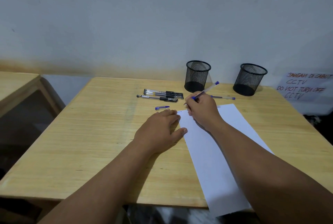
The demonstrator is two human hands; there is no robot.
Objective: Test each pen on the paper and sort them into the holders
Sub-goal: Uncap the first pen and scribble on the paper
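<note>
My right hand (202,109) grips an uncapped blue pen (207,89), its tip just above the top left corner of the white paper (212,153), where small marks show. My left hand (160,129) lies flat, fingers spread, pressing the paper's left edge. The blue pen's cap (162,107) lies on the table just beyond my left fingers. Three black pens (162,95) lie together further back. Another blue pen (223,97) lies behind my right hand. Two black mesh holders, left holder (197,76) and right holder (250,79), stand by the wall and look empty.
The wooden table (100,133) ends at the wall behind the holders. A handwritten CCTV notice (304,87) hangs at the far right. A second wooden table (16,83) stands to the left across a gap. The paper overhangs the table's near edge.
</note>
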